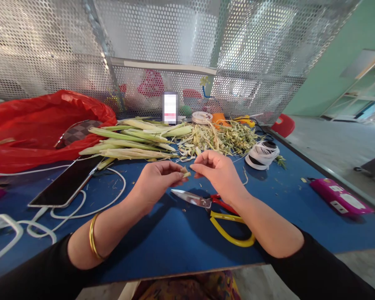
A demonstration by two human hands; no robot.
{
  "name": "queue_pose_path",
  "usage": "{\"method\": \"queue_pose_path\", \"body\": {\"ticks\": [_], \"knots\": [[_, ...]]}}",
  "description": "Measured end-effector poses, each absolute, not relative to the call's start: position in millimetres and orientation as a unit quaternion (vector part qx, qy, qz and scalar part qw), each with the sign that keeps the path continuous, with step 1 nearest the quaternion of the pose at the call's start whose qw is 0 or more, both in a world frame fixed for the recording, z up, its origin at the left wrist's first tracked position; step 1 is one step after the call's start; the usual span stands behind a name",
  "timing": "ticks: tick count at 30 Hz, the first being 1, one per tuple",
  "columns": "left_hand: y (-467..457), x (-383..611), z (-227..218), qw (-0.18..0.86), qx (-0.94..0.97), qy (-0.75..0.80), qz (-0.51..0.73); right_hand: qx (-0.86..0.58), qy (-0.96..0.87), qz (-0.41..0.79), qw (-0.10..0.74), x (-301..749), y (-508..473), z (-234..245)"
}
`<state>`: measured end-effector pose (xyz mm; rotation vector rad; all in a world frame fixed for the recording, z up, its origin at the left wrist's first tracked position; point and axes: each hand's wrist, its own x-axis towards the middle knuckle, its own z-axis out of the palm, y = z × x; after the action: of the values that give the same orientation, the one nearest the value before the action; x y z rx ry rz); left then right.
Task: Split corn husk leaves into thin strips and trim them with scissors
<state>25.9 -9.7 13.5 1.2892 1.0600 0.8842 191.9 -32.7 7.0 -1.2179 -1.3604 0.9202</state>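
My left hand [158,180] and my right hand [217,168] meet above the blue table [162,246], fingers pinched together on a small pale piece of plant stalk [185,172] held between them. Scissors with yellow and red handles [215,210] lie shut on the table just below my hands, blades pointing left. A bundle of long green and pale stalks [131,141] lies behind my hands, with a heap of shredded strips and trimmings [218,139] to its right.
A red plastic bag [34,125] fills the far left. A phone [67,183] with white cables [81,208] lies left of my hands. A spool of white cord [262,154] and a pink case [339,198] sit right. A perforated metal screen [175,50] closes the back.
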Motion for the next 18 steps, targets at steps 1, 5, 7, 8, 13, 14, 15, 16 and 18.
{"method": "queue_pose_path", "body": {"ticks": [1,5,7,8,13,14,15,16,18], "knots": [[-9,26,13,0.604,0.532,0.454,0.382,-0.498,-0.588,0.368,0.521,192,-33,7],[-8,23,12,0.665,0.473,0.443,0.371,-0.451,-0.694,0.255,0.499,191,-33,5],[-7,22,12,0.689,0.449,0.443,0.357,-0.435,-0.729,0.188,0.494,190,-33,4],[-7,22,13,0.699,0.437,0.444,0.351,-0.430,-0.740,0.163,0.492,190,-33,3],[-8,22,16,0.736,0.375,0.449,0.341,-0.424,-0.758,0.099,0.485,191,-34,1],[-8,23,16,0.743,0.364,0.448,0.339,-0.424,-0.764,0.084,0.479,191,-34,0],[-8,23,15,0.751,0.352,0.447,0.335,-0.422,-0.771,0.068,0.473,191,-34,-1],[-7,23,14,0.759,0.342,0.445,0.331,-0.420,-0.777,0.052,0.466,191,-34,-2],[-6,23,12,0.775,0.325,0.437,0.320,-0.413,-0.788,0.030,0.455,192,-35,-3]]}}
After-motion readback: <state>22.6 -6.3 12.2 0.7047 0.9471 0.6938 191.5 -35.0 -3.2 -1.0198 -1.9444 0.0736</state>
